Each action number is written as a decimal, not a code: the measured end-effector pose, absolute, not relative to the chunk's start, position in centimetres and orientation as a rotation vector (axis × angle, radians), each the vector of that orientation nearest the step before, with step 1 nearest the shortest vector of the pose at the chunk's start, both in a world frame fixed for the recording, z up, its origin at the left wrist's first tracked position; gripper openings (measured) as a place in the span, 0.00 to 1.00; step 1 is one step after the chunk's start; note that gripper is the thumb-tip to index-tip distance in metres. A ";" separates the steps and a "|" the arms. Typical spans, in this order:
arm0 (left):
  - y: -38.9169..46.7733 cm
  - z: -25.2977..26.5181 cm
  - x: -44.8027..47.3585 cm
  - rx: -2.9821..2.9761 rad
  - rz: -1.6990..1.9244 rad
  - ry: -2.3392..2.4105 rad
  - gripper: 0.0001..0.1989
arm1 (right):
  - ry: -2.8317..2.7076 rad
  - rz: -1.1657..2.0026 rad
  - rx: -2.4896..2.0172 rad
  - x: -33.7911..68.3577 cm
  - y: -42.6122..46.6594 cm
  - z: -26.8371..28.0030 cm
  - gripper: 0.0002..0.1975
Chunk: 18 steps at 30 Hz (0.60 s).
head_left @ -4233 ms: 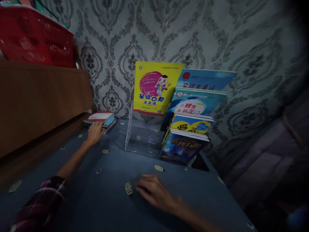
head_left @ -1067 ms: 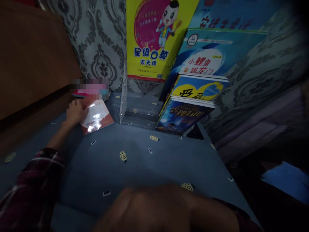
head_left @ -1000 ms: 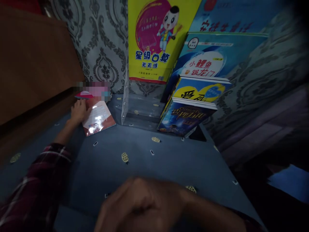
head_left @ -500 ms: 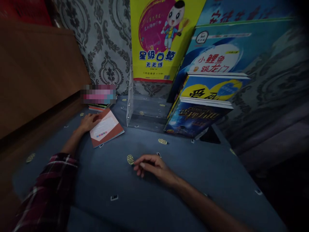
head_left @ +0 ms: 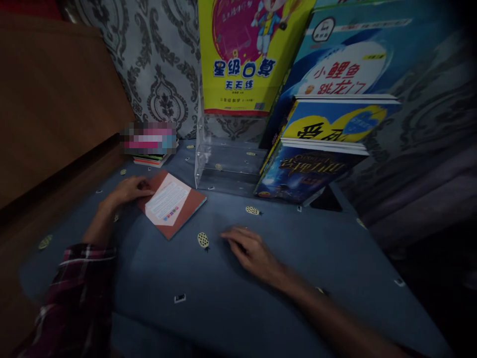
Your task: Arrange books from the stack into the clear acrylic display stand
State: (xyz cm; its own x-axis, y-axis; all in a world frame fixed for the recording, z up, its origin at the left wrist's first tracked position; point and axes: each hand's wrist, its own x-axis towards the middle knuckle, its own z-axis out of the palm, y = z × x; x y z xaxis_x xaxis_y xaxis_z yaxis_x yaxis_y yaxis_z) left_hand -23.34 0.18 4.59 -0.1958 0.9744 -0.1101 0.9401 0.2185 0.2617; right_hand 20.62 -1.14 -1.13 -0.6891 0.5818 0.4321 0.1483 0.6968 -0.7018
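My left hand [head_left: 130,191] grips the left edge of a thin reddish-brown booklet [head_left: 173,228] with a pale printed panel. The booklet is turned at an angle over the table, and I cannot tell whether it lies fully flat. Holding nothing, my right hand [head_left: 253,252] hovers low over the blue tablecloth [head_left: 223,308], a little right of a pineapple print. Its fingers are loosely stretched toward the left and slightly blurred.
Behind the booklet is a small stack of books [head_left: 151,144], partly pixelated. A clear acrylic rack [head_left: 227,174] holds a yellow workbook [head_left: 238,74]. Several blue-covered books [head_left: 309,171] stand upright on the right. A wooden panel [head_left: 55,99] borders the left.
My left hand has turned the booklet and brought it a little nearer and to the right. My right hand has shifted slightly right and forward. The view has tilted downward.
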 end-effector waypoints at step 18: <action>-1.4 6.3 -18.0 1.924 -0.036 2.013 0.25 | -2.244 0.548 -0.665 21.2 0.0 -1.4 0.16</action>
